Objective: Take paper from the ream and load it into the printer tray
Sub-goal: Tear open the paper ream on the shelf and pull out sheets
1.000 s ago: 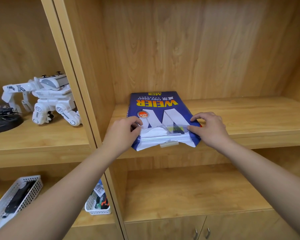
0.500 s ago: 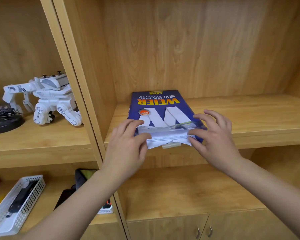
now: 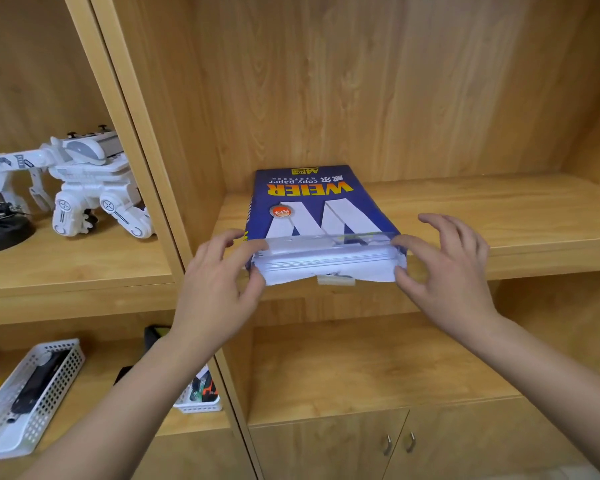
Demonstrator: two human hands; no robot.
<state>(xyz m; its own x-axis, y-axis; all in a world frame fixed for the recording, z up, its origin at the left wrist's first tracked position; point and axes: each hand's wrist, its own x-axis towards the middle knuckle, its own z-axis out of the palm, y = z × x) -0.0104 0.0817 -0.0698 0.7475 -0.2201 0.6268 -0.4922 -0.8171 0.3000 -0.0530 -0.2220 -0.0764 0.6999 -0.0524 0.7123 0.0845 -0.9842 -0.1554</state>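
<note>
A blue "WEIER" copy-paper ream lies flat on the middle wooden shelf, its near end torn open. White sheets of paper stick out of that opening past the shelf's front edge. My left hand pinches the left corner of the sheets between thumb and fingers. On the other side, my right hand pinches the right corner, with its outer fingers spread. No printer or printer tray is in view.
A white toy robot and a black round object stand on the left shelf. Below are a white mesh basket with dark items and a smaller basket. Cabinet doors with handles sit under the lower shelf.
Both hands slid from the top of the wrapper to the open end and took hold of the sheets' corners. The sheets now stick out a bit further toward me.
</note>
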